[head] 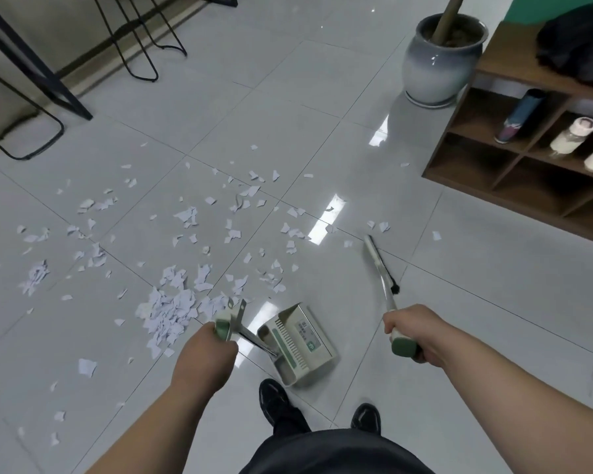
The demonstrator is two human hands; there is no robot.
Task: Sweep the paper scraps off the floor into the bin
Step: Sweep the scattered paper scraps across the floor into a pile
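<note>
White paper scraps [172, 313] lie scattered over the grey tiled floor, thickest in a heap just left of my left hand and thinner toward the left and middle. My left hand [208, 352] grips the green-and-cream handle of a long-handled dustpan [297, 342], whose cream pan stands on the floor in front of my feet. My right hand [413, 331] grips the green end of a broom handle; the broom [379, 265] reaches forward to the floor, its head near a few scraps at the right. No bin is in view.
A grey ceramic plant pot [439, 59] stands at the back right beside a brown cubby shelf [514, 145] holding rolled items. Black metal chair and table legs [48, 83] stand at the back left. My black shoes [274, 398] are just behind the dustpan.
</note>
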